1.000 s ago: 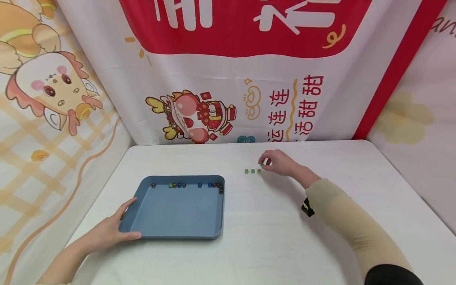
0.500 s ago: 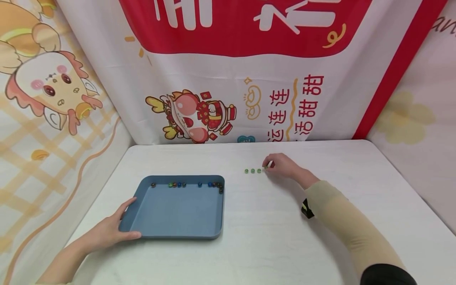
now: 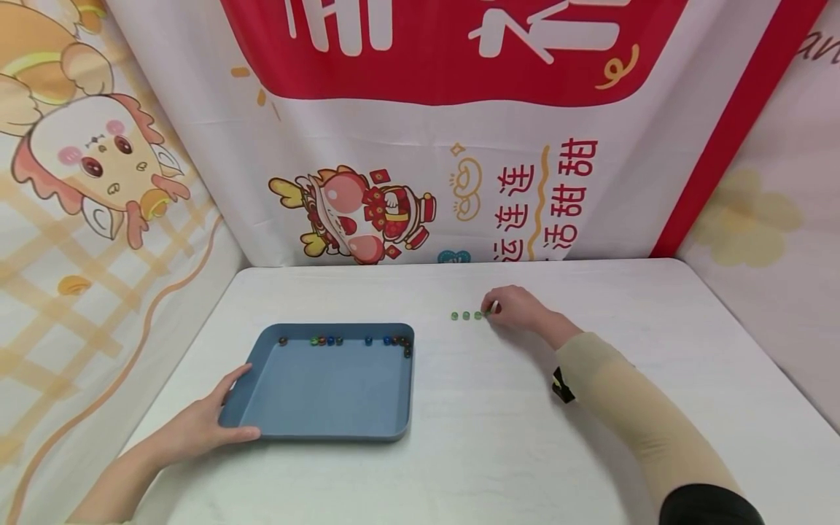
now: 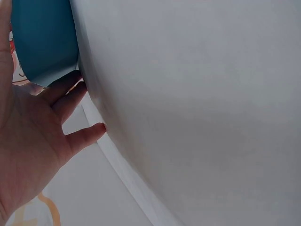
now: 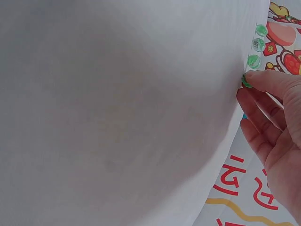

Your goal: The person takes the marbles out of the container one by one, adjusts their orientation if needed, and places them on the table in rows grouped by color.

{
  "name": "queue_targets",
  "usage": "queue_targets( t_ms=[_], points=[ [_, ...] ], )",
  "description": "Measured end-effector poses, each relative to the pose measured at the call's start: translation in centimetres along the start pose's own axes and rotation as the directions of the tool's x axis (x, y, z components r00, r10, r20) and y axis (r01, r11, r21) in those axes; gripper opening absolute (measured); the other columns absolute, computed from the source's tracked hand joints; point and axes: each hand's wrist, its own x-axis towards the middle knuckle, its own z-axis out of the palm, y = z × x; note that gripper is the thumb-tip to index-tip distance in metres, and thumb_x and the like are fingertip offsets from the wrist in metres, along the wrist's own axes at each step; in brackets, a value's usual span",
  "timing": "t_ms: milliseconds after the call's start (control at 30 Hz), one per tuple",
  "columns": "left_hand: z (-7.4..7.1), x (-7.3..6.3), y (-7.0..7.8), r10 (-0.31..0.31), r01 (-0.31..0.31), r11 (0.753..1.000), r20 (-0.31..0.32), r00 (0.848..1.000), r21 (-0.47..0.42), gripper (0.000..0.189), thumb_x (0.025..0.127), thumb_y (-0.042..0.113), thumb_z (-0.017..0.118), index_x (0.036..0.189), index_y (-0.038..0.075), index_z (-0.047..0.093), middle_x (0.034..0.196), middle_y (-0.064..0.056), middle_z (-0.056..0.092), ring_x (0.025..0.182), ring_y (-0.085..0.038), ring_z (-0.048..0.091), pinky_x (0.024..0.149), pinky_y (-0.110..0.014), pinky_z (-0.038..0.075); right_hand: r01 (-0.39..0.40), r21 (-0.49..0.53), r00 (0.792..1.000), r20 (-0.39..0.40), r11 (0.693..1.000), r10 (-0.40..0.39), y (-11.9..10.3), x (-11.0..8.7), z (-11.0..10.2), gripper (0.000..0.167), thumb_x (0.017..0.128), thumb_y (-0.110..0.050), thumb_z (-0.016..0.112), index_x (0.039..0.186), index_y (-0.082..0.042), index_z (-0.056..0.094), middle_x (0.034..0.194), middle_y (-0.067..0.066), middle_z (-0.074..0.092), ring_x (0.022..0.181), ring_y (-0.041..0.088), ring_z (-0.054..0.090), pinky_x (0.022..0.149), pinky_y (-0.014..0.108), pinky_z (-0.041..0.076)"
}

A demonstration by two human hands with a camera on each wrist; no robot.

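Observation:
A blue rectangular tray (image 3: 321, 394) lies on the white table, several coloured marbles along its far wall. My left hand (image 3: 203, 426) holds its near left corner, thumb at the front wall and fingers along the left side. In the left wrist view the fingers (image 4: 70, 101) are spread beside the tray's wall (image 4: 44, 42). To the tray's right, three green marbles (image 3: 466, 316) stand in a row. At the row's right end my right hand (image 3: 518, 306) pinches another green marble (image 5: 246, 83), its thumb on top, low at the table surface.
The white table (image 3: 459, 452) runs back to a wall cloth (image 3: 420, 204) with red and cartoon prints. A patterned cloth (image 3: 85, 292) hangs at the left side. A small black device (image 3: 562, 386) sits at the right wrist.
My right hand has moved slightly right and toward me, bringing the pinched green marble down to the row's right end. The left hand and tray have stayed put.

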Motion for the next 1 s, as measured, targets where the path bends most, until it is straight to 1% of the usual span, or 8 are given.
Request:
queue_targets(
  t_ms=[167,700,867,1000],
  points=[
    [-0.01,-0.02,0.01,0.000,0.000,1.000,0.001,1.000,0.000,0.117,0.076,0.054,0.077,0.155,0.008,0.003,0.132,-0.048,0.036,0.117,-0.058,0.045,0.084,-0.061,0.043,-0.008,-0.002,1.000,-0.008,1.000,0.008,-0.14,0.00,-0.02,0.012,0.089,-0.007,0.068,0.100,-0.011,0.071,0.099,0.002,0.067,0.085,0.019,0.057,0.085,0.039,0.046],
    [0.04,-0.10,0.05,0.018,-0.018,1.000,-0.007,1.000,0.004,0.116,0.077,0.054,0.077,0.155,0.008,0.005,0.131,-0.048,0.037,0.116,-0.057,0.047,0.084,-0.060,0.044,-0.018,-0.028,0.999,-0.035,0.999,0.017,0.56,0.12,0.29,0.011,0.088,-0.010,0.069,0.098,-0.013,0.071,0.093,0.000,0.066,0.084,0.018,0.056,0.084,0.039,0.045],
    [0.01,-0.07,0.03,0.013,-0.013,1.000,-0.004,1.000,0.003,0.116,0.077,0.054,0.077,0.155,0.008,0.004,0.132,-0.048,0.037,0.116,-0.057,0.047,0.084,-0.060,0.044,-0.008,-0.037,1.000,-0.024,0.999,0.007,0.58,0.12,0.23,0.012,0.088,-0.011,0.069,0.100,-0.014,0.071,0.094,-0.001,0.066,0.085,0.018,0.056,0.085,0.039,0.044],
    [0.04,-0.07,-0.02,0.011,-0.011,1.000,-0.001,1.000,-0.001,0.116,0.077,0.054,0.077,0.155,0.009,0.004,0.133,-0.048,0.036,0.117,-0.058,0.045,0.085,-0.060,0.043,-0.028,-0.017,0.999,-0.016,0.999,0.028,0.19,-0.03,-0.22,0.014,0.090,-0.014,0.069,0.103,-0.013,0.071,0.098,0.001,0.066,0.086,0.019,0.057,0.084,0.039,0.045]
  ],
)
